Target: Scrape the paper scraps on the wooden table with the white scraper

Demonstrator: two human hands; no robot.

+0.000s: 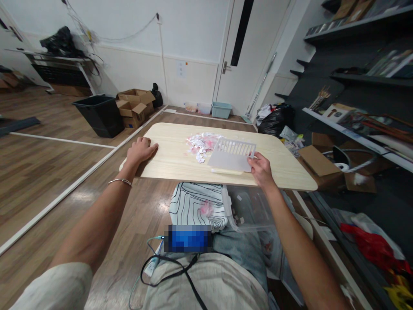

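My left hand (140,150) lies palm down on the left end of a light wooden table top (171,159), its fingers loosely curled against the board and nothing in them. My right hand (260,168) pinches the near right corner of a flat white plastic tray (231,154) with a row of slots along its far edge. The tray rests on the table. A heap of small pink and white paper scraps (200,144) lies just to the tray's left, touching its edge.
Under the table are a striped cloth (196,206) and a clear plastic bin (251,206). Dark shelves (364,112) line the right wall, with cardboard boxes (322,161) beneath. A black bin (98,114) and open cartons (134,105) stand at the far left.
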